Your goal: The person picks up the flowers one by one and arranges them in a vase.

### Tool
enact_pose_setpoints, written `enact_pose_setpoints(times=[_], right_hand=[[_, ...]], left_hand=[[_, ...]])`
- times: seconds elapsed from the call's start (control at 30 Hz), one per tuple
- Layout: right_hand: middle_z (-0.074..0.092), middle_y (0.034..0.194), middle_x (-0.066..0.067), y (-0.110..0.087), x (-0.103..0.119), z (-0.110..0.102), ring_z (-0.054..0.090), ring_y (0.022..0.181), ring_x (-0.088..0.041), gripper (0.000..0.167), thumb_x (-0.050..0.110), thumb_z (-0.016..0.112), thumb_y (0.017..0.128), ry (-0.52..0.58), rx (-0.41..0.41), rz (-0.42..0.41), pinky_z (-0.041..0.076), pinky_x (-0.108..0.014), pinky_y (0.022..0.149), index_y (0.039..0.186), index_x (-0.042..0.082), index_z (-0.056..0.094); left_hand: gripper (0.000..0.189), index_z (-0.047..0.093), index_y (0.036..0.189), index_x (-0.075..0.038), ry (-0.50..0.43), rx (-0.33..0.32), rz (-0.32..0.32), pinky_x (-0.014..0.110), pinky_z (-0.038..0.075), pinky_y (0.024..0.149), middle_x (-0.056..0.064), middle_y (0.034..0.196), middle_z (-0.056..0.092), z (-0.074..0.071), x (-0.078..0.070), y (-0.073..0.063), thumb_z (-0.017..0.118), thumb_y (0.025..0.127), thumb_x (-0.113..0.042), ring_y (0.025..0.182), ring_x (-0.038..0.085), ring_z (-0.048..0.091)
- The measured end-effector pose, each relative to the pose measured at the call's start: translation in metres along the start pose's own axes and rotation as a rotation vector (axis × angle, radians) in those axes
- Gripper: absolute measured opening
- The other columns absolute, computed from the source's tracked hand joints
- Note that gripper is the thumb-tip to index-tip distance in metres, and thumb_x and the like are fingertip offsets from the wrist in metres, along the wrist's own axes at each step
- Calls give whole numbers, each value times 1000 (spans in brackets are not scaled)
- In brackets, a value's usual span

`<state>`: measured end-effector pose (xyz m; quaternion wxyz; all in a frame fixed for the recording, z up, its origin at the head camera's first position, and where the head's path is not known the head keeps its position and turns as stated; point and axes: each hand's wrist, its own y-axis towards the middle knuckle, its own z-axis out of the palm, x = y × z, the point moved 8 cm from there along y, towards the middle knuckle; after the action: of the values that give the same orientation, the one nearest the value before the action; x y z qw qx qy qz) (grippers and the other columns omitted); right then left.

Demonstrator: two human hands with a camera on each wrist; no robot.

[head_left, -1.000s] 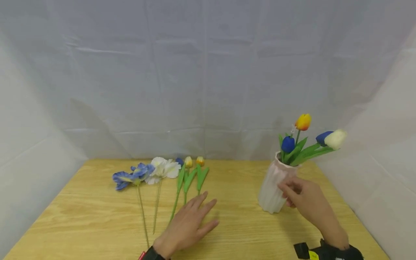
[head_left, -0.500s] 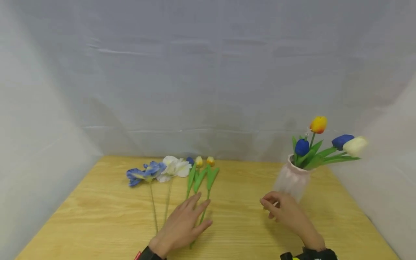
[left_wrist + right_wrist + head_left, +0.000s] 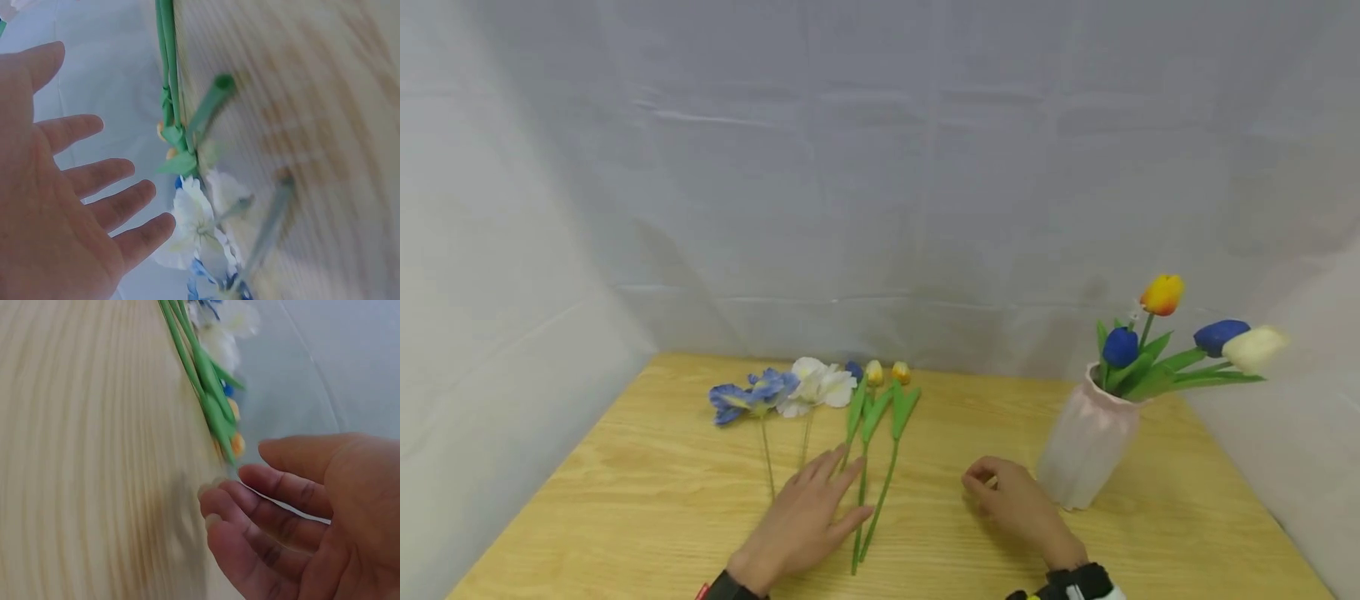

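Three smooth-stemmed tulips [image 3: 877, 417] lie at 1 o'clock off left hand [image 3: 797, 521]: fingers straight, spread, empty. Right hand [image 3: 1018, 507]: fingers loosely bent, empty; fluted pale-pink vase [image 3: 1086, 442] at its 2 o'clock. Ruffled white flower [image 3: 812, 390], blue flower [image 3: 771, 385] at tulips' 9 o'clock. Wood-grain tabletop [image 3: 647, 483].

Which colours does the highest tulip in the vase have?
The highest tulip is yellow with orange-red below, best seen in the head view.

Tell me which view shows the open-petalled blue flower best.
The head view: the blue flower has its blossom uncut. The left wrist view crops it below; the right wrist view catches only blurred blue at top.
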<state>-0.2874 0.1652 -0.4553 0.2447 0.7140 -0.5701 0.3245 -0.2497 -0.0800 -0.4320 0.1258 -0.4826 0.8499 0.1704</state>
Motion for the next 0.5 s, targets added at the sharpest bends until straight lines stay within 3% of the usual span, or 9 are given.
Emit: enact_pose_setpoints(times=[0.1, 0.3, 0.5], right_hand=[[63, 91, 1, 7, 10, 13, 59, 68, -13, 22, 29, 58, 97, -7, 9, -21, 50, -30, 57, 100, 8, 67], [64, 91, 4, 16, 26, 31, 57, 80, -11, 17, 25, 60, 95, -79, -49, -25, 50, -34, 69, 97, 11, 68], [64, 87, 1, 28, 44, 51, 56, 75, -12, 17, 20, 61, 94, -64, -32, -68, 49, -33, 64, 96, 5, 69]], left_hand=[[62, 44, 144, -9, 1, -18, -11, 59, 33, 102, 21, 148, 34, -4, 6, -5, 45, 98, -51, 132, 40, 35], [61, 45, 143, -10, -19, -24, -52, 58, 32, 102, 22, 147, 35, -10, 19, -17, 45, 98, -51, 131, 41, 35], [61, 45, 143, -10, -6, -39, -101, 60, 33, 101, 21, 147, 35, -17, 31, -29, 48, 97, -50, 131, 41, 35]])
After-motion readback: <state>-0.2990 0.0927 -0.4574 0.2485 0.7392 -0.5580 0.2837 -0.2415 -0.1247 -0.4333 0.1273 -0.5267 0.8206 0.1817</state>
